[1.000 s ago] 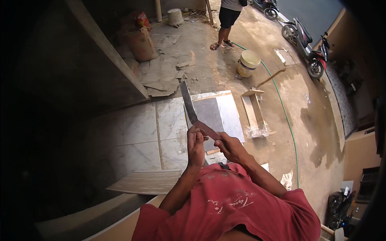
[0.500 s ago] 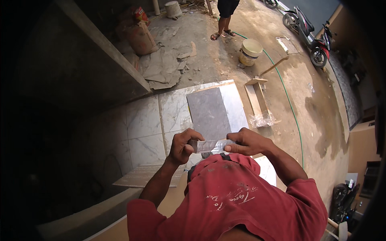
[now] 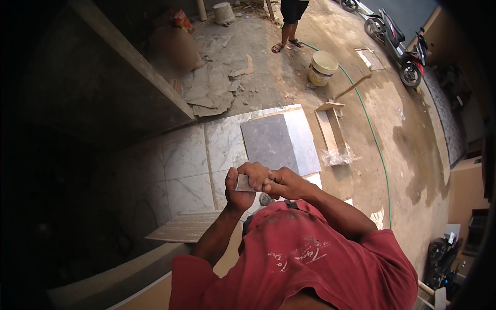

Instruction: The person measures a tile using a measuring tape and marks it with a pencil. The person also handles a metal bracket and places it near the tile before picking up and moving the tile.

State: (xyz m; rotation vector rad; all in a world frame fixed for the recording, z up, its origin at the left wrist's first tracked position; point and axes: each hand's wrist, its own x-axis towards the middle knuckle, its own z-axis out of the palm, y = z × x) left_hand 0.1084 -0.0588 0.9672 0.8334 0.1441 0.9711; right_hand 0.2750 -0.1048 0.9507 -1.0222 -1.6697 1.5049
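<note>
Partly inside left hand [image 3: 241,198]: strip [image 3: 244,183]

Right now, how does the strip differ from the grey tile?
The strip is small and narrow; the grey tile is broad.
The strip is held up between the left hand and right hand, while the grey tile lies flat below.
The strip is partly hidden by fingers; the grey tile is mostly in view.
The strip looks paler than the grey tile.
Both look greyish, with straight edges.

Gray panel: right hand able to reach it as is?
Not directly, I'd say: the right hand looks occupied at the flat strip the left hand holds, though the gray panel is mostly uncovered.
</note>
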